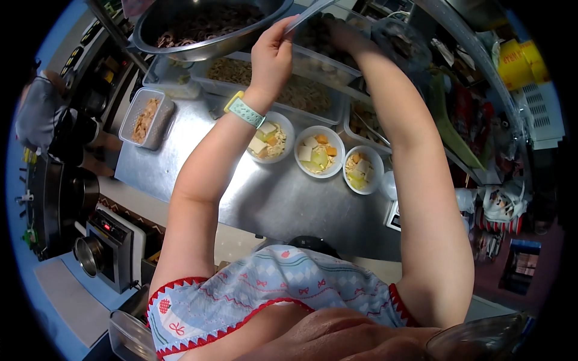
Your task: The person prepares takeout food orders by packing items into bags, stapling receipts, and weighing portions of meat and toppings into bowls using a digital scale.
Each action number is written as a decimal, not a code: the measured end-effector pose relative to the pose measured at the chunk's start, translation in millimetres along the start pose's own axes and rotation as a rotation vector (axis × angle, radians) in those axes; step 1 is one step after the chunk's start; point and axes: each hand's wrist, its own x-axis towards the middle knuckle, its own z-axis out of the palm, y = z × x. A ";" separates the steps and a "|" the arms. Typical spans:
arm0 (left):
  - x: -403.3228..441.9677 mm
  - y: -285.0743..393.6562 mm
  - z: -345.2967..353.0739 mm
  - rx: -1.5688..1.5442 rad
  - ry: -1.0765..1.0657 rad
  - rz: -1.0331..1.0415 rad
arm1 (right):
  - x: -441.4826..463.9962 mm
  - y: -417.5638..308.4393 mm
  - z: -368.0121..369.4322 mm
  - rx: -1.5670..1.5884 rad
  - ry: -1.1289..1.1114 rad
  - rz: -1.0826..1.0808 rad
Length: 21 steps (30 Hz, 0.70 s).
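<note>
My left hand [272, 59], with a pale green watch on its wrist, is raised and closed on the edge of what looks like a clear plastic lid [310, 13]. My right hand [344, 37] reaches into a shadowed clear container of dark roundish pieces [316, 36] at the back; its fingers are hard to make out. Nearer to me, three white bowls stand in a row: a left bowl [272, 157], a middle bowl [320, 174] and a right bowl [363, 189]. In them are noodle-like strips, pale blocks, orange cubes and light green pieces.
A large steel bowl [211, 51] of dark strips stands at the back left, above clear tubs of food [301, 96]. A small tub [142, 123] sits on the steel table [198, 150]. Tongs [373, 126] lie in a container at right. Another person [51, 114] is at far left.
</note>
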 end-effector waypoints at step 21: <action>2.0 1.3 -1.5 0.040 0.014 -0.014 | -5.9 10.3 -28.1 0.103 -0.449 -0.232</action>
